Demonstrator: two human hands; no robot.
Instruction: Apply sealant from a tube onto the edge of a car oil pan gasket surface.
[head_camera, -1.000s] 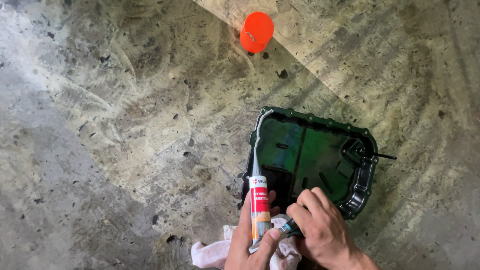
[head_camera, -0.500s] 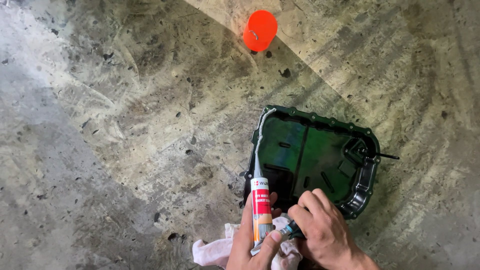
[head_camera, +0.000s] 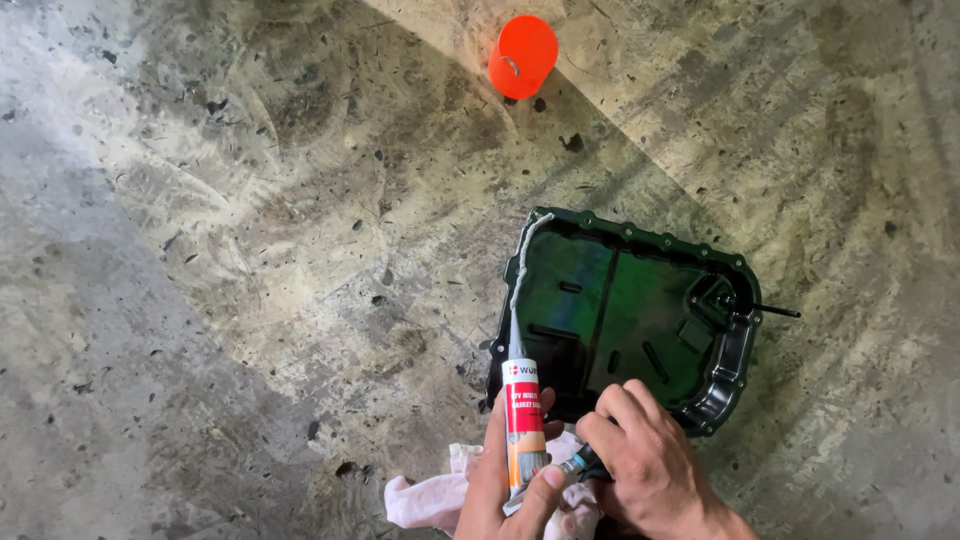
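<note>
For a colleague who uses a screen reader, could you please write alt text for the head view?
Two hands, left hand and right hand, squeeze a sealant tube along the rim of a dark metal pan on stained concrete. A pale rag lies beneath; an orange cap sits beyond.

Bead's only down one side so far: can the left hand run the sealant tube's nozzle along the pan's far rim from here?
Probably yes. The left hand holds the sealant tube, and the pan rim's far edge lies bare, nothing blocking it. The right hand sits at the near edge.
</note>
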